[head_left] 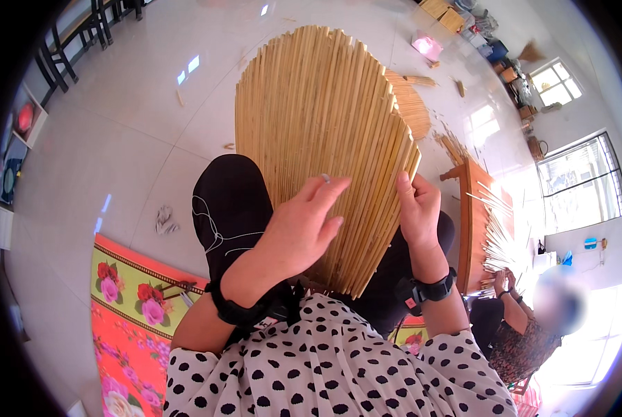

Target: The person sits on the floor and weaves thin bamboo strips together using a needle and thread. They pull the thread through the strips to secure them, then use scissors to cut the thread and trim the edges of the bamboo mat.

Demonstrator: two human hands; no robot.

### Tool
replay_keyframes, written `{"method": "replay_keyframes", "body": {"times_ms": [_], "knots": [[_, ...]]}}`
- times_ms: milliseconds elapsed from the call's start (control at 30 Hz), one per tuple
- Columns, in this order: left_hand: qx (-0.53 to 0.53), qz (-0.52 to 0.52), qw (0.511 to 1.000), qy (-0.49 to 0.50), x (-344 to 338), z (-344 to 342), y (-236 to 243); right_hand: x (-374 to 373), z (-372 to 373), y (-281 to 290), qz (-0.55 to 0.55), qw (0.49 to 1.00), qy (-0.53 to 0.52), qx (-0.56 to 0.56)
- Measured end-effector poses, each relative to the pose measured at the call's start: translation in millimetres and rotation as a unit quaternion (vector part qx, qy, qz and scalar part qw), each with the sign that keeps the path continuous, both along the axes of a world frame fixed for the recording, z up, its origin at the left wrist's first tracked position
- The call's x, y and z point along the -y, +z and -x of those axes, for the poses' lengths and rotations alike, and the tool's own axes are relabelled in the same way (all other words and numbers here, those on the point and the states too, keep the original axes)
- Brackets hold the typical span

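Observation:
A fan-shaped panel of straw stalks (311, 111) lies across my lap, wide and rounded at the far end, narrower towards me. The stalks run side by side along its length. My left hand (300, 222) rests on the lower middle of the panel, fingers stretched out and thumb apart. Something small and grey, perhaps a ring, sits on one of its fingers. At the right edge, my right hand (420, 208) grips the panel, its thumb on the upper face and its other fingers partly hidden. White thread (217, 233) trails over my left knee.
Beyond the panel, another straw piece (412, 104) and loose stalks (453, 149) lie on the floor. To the right, a person (516, 326) works at a wooden table (467, 229) with pale sticks. A floral mat (133, 320) with scissors (179, 286) is at left.

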State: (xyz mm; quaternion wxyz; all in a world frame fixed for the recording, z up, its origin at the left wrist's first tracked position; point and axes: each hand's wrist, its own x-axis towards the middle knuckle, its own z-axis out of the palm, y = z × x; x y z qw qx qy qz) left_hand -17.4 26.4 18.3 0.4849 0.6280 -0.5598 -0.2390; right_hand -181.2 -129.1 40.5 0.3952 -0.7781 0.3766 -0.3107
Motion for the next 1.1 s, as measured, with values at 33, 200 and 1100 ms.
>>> {"method": "replay_keyframes", "body": {"times_ms": [33, 200, 1100], "knots": [[0.003, 0.002, 1.0, 0.0, 3.4, 2.8, 0.7, -0.1, -0.6, -1.2, -0.001, 1.0, -0.003, 0.0], [0.019, 0.025, 0.999, 0.0, 13.8, 6.7, -5.6, -6.3, -11.4, 5.3, -0.033, 0.997, 0.019, 0.066], [0.052, -0.243, 0.831, 0.498, -313.3, -189.1, -224.6, 69.5, 5.5, -5.3, 0.111, 0.991, 0.011, -0.08]]}}
